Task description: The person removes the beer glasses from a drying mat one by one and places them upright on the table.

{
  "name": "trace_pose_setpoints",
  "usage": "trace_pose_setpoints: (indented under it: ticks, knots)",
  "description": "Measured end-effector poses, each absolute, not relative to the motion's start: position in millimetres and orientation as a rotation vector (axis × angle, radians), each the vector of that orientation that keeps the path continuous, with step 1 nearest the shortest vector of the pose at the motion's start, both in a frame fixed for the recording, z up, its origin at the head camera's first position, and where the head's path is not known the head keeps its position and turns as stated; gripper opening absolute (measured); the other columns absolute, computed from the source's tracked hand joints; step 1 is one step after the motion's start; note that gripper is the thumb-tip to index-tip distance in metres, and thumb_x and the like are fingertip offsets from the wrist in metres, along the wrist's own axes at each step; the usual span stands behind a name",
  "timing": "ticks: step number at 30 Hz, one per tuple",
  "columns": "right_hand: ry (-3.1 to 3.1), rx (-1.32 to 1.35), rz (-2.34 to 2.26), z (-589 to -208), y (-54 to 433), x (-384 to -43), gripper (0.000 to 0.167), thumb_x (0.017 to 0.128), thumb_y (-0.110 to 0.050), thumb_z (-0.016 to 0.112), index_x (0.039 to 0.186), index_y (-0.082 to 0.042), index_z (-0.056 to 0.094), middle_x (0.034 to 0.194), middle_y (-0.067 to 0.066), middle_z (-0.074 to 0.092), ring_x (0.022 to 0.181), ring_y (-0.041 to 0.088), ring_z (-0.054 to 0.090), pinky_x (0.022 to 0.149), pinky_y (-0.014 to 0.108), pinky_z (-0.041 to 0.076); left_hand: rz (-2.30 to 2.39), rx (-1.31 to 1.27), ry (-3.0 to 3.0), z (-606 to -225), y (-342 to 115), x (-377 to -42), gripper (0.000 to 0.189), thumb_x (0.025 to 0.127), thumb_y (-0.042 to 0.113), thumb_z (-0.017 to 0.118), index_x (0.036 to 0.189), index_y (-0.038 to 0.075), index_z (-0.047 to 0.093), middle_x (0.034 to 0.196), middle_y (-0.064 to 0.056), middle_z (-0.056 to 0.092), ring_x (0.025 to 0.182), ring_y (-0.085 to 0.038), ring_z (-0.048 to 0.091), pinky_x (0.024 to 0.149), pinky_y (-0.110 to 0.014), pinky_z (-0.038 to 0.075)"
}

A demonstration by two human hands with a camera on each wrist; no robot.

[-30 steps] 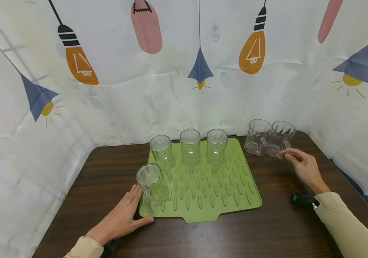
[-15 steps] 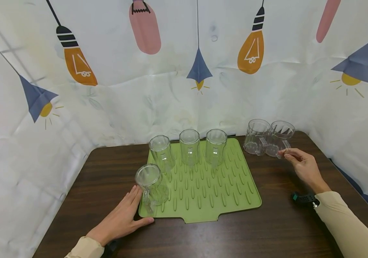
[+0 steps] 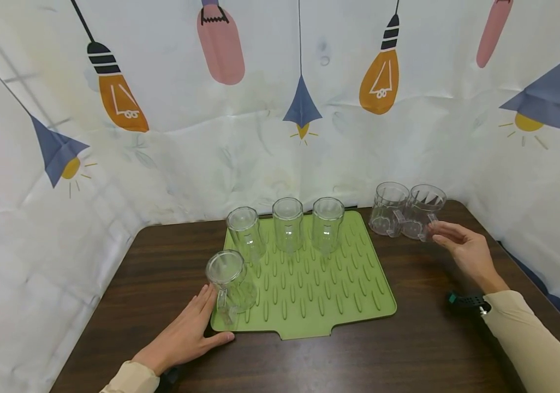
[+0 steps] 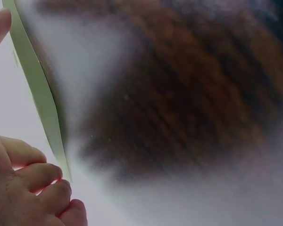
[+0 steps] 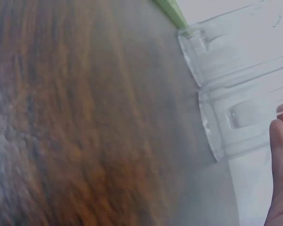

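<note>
Beside the mat, two clear glass mugs stand upright at the back right: an outer mug (image 3: pixel 423 210) and an inner mug (image 3: pixel 389 210), handles facing me. My right hand (image 3: pixel 468 254) is at the outer mug's handle, fingers loosely extended; whether a fingertip touches it is hard to tell. Both mugs' bases (image 5: pixel 211 125) show in the right wrist view. My left hand (image 3: pixel 186 330) rests at the front left corner of a green drying mat (image 3: pixel 309 305), thumb on its front edge, fingertips near a glass mug (image 3: pixel 233 281) that stands upside down.
Three more upside-down glass mugs line the back of the mat: left (image 3: pixel 245 232), middle (image 3: pixel 288 224) and right (image 3: pixel 328 224). A dark wooden table (image 3: pixel 358 360) lies beneath. A patterned white cloth (image 3: pixel 260 147) hangs behind and at both sides.
My right hand has shifted slightly right, and its fingers have loosened from their pinch on the outer mug's handle. The mugs and my left hand have stayed in place.
</note>
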State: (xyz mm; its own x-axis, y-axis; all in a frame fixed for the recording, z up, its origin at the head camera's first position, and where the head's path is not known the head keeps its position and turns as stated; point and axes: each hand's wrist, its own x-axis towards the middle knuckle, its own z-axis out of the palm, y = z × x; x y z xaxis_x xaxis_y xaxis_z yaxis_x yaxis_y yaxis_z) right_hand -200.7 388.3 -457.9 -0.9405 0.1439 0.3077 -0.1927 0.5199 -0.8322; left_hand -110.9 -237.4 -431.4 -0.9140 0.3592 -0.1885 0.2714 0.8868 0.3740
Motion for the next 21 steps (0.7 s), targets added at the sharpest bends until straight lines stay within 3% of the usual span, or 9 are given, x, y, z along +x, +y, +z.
trace_pose_setpoints:
  ticks: [10,21]
  knots:
    - [-2.325,-0.002,1.416,-447,391,-193,0.042,0.099,-0.018,0.072,0.137,-0.003,0.066,0.113,-0.037,0.068,0.102,-0.018,0.067,0.085,-0.001,0.050,0.538,0.482,2.776,-434,-238,-110,0.118,0.089,0.073,0.063,0.163,-0.006,0.015,0.171,-0.030,0.011,0.159,-0.050,0.014,0.126,-0.069,0.023]
    - [-2.180,0.023,1.565,-415,390,-185,0.043,0.097,-0.012,0.073,0.137,-0.001,0.065,0.113,-0.029,0.074,0.102,-0.014,0.070,0.087,0.001,0.052,0.521,0.511,2.811,-435,-240,-109,0.112,0.093,0.070,0.061,0.163,-0.006,0.019,0.171,-0.030,0.014,0.159,-0.050,0.016,0.126,-0.068,0.025]
